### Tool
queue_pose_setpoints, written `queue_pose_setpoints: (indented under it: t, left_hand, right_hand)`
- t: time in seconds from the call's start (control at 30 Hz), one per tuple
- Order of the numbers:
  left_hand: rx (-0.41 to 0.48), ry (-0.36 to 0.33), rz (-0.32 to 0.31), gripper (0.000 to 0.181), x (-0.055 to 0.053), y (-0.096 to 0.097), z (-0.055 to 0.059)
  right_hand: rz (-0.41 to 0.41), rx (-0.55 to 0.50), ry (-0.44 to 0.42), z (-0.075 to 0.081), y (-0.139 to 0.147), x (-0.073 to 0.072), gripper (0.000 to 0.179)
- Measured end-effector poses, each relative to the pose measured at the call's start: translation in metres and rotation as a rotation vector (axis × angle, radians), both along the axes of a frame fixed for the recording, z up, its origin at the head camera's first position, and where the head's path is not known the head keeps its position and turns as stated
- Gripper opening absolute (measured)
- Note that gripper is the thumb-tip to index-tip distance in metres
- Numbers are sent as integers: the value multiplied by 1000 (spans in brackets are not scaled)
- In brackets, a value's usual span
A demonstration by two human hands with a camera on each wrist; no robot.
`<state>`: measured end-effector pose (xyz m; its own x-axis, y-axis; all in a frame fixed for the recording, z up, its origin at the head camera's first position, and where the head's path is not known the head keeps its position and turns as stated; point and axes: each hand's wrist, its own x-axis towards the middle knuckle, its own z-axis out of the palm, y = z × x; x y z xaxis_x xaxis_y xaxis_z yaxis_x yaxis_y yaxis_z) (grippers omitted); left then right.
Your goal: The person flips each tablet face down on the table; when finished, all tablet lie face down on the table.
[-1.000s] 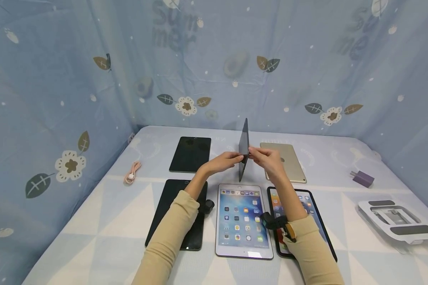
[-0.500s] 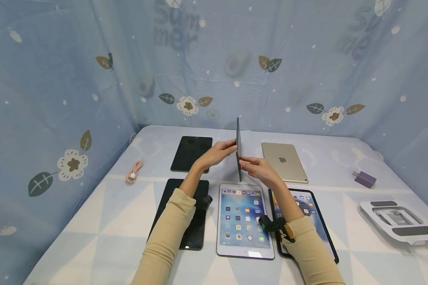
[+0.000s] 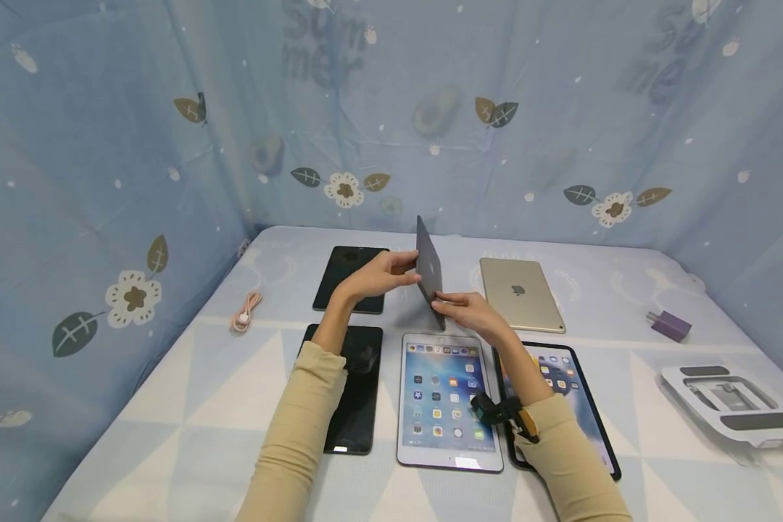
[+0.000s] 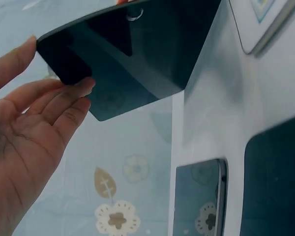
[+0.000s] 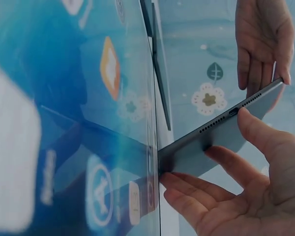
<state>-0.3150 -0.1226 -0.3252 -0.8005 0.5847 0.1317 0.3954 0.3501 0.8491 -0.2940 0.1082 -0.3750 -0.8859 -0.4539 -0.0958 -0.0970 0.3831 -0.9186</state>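
Here, left hand [image 3: 381, 277] and right hand [image 3: 473, 313] pinch a tablet [image 3: 430, 264] short of the worktop's [image 3: 202, 464] far edge. A loosened pinch could drop it.

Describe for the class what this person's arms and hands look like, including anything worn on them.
The sleeves are plain tan, creased, and end on the forearms. The left hand and right hand wear no gloves. A black device sits beyond the right sleeve's edge, with a small orange part. A dark device near the left one is hard to make out.
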Motion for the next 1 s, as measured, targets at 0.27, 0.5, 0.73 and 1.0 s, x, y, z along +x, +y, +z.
queue_pose_setpoints:
  t: [0.27, 0.5, 0.73, 1.0]
  left_hand:
    - [-3, -8, 19, 65, 1, -12, 1]
    - [-38, 11, 33, 67, 0, -18, -2]
    - [-97, 29, 64, 67, -2, -22, -6]
    - [-267, 71, 105, 70, -3, -13, -10]
  right_hand:
    - [-14, 65, 44, 3, -3, 0, 56]
    - [-29, 119, 66, 3, -4, 2, 57]
    - [-21, 184, 110, 0, -2, 1, 56]
    - [-11, 319, 217, 1, 7, 1, 57]
